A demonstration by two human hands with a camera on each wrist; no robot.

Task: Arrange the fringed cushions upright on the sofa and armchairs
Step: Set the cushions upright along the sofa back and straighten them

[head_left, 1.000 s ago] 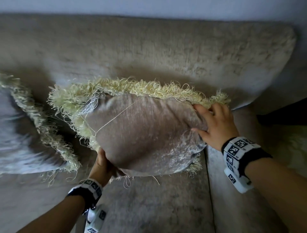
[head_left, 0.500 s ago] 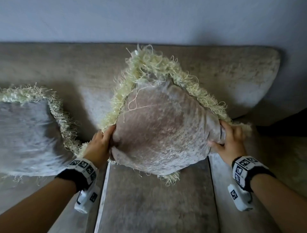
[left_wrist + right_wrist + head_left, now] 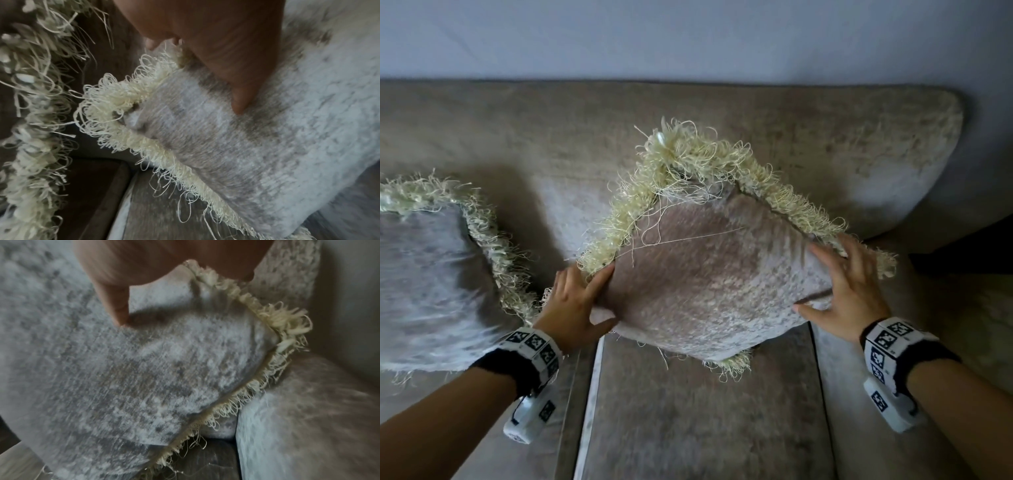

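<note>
A grey velvet fringed cushion [image 3: 705, 281] [image 3: 267, 146] [image 3: 144, 369] with cream fringe stands on one corner, diamond-wise, leaning against the sofa back [image 3: 517, 137]. My left hand [image 3: 575, 298] [image 3: 216, 40] holds its left corner, thumb on the front face and fingers behind the fringe. My right hand [image 3: 849, 291] [image 3: 144, 264] holds the right corner, thumb pressing the front and fingers reaching over the fringe. A second fringed cushion [image 3: 424, 281] [image 3: 30, 113] leans against the sofa back at the left.
The sofa seat [image 3: 688, 421] lies below the cushion, with seams on both sides. A paler upholstered section [image 3: 859, 428] [image 3: 308, 418] lies to the right. A wall rises behind the sofa, and a dark gap [image 3: 962, 253] shows at the far right.
The cushion was turned from lying flat-edged to standing on one corner and has settled lower against the sofa back. Both hands shifted to its side corners; the right fingers have straightened somewhat.
</note>
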